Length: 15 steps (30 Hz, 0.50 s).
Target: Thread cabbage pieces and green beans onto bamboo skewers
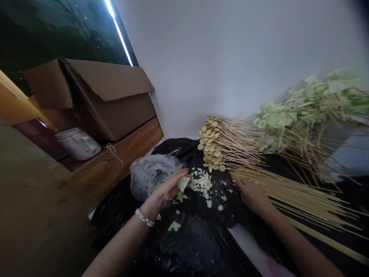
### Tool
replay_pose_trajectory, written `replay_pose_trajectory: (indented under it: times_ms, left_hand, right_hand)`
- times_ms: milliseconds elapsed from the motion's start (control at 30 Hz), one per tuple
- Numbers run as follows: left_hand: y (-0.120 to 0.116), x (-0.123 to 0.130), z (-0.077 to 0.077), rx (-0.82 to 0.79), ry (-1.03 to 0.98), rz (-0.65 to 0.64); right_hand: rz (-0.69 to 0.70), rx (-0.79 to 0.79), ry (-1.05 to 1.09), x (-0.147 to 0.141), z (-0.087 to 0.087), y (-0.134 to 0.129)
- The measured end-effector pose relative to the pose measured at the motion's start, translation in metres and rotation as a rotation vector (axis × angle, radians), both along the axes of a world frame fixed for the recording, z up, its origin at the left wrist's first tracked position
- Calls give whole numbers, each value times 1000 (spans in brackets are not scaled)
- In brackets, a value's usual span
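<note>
9 o'clock: cloudy white plastic jar (pixel 80 145), reddish marks on its side. 10 o'clock: brown cardboard box (pixel 121 111), flaps raised, on a wood-grain surface. 7 to 8 o'clock: crumpled clear plastic bag (pixel 154 173), lying on a black plastic sheet (pixel 190 234). Between 6 and 7 o'clock: left hand (pixel 173 186), just beside the bag, fingers extended to the right; grip closed on a pale, whitish-green leaf piece (pixel 183 184). 5 o'clock: small chopped pale-green scraps (pixel 201 181), scattered on the sheet. 3 o'clock: stacked wooden skewers tipped with round yellowish slices (pixel 213 144), slices facing left. 4 o'clock: right hand (pixel 254 196), back upward, fingers touching the left end of a bundle of bare tan wooden skewers (pixel 305 198); cannot tell whether its grip is clamped. Between 2 and 3 o'clock: heap of skewers bearing light-green leaves (pixel 311 102), partly blurred.
</note>
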<state>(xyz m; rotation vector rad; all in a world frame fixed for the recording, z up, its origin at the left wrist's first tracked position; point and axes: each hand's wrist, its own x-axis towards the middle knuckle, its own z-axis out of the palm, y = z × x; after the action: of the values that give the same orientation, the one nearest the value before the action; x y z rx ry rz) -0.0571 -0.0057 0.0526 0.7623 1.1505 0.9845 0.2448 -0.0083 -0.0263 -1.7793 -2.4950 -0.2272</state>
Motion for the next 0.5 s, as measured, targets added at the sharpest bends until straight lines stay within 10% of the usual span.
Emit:
replay_pose_trajectory:
  times_ms: [200, 500]
  left_hand:
    - [1, 19, -10, 74, 61, -78]
    - [-8, -63, -7, 231, 806, -276]
  right_hand:
    - [-6, 7, -4, 0, -1, 0]
    - [-7, -13, 0, 0, 1, 0]
